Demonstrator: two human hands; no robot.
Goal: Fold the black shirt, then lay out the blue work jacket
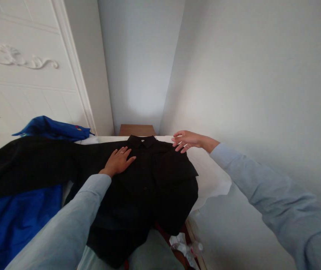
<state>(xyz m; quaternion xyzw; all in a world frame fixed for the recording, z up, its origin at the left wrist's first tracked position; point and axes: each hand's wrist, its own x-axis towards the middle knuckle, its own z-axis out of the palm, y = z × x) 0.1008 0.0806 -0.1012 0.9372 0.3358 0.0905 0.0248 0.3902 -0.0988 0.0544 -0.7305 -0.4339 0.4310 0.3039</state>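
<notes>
Both left hand (118, 161) and right hand (185, 140) touch black shirt (155, 180); hem indistinct.

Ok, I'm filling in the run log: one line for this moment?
left hand: flat on black shirt | right hand: open at its shoulder | blue garment: left of shirt

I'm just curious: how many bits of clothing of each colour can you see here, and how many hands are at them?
Black shirt: 1
Black cloth to its left: 1
Blue cloth: 2 patches, the other further back; perhaps one garment
Hands: 2, the left hand flat on the shirt, the right hand at its shoulder
Total: 6
</notes>
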